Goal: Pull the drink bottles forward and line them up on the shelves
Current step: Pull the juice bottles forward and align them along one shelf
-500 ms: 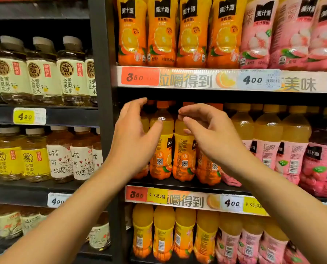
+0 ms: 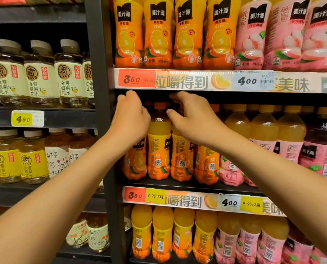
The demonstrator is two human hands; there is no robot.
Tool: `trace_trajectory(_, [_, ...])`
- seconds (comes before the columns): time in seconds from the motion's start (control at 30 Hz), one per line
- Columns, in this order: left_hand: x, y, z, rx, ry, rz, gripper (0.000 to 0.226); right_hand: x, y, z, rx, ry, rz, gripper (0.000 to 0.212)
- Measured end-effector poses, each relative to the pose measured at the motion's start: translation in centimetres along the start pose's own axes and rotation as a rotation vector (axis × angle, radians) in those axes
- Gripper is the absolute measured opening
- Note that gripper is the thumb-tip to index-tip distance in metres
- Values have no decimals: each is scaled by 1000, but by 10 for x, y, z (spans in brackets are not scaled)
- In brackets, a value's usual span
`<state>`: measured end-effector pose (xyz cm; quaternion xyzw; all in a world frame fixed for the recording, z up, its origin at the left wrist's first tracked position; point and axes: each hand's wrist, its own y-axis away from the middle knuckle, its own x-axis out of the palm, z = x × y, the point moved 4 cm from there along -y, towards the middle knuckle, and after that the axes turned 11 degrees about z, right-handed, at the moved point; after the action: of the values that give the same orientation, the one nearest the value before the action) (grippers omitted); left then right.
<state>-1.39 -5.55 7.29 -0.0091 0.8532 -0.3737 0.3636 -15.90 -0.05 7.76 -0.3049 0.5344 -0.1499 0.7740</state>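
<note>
Hands reach among orange juice bottles (image 2: 159,141) — left hand (image 2: 132,119) fingers hidden, right hand (image 2: 195,119) fingers spread, curved.

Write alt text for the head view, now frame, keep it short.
Both bare hands reach over the tops of the orange juice bottles on the middle shelf, left hand and right hand with fingers curled towards the back. More orange and pink bottles fill the shelves above and below; pale tea bottles stand left.

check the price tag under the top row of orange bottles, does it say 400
No, the red price tag under the top row of orange bottles reads 350; the 400 tag sits further right, under the pink bottles.
</note>
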Motion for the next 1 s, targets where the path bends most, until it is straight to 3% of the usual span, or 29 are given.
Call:
trace_trajectory(0.27, [2, -21, -7, -10, -222, 234, 20, 7, -24, 8, -33, 164, 133, 15])
trace_trajectory(0.5, [8, -29, -9, 12, -400, 212, 26, 17, -45, 14, -14, 274, 260, 34])
trace_trajectory(0.67, [4, -40, -17, -21, -542, 367, 5, 20, -55, 8, 45, 244, 361, 12])
trace_trajectory(0.8, [3, -44, -20, -32, -548, 444, 23, 18, -61, 5, 76, 256, 373, 33])
trace_trajectory(1.0, [3, -47, -8, -159, -314, 417, 22, 24, -65, 6, 48, 288, 319, 42])
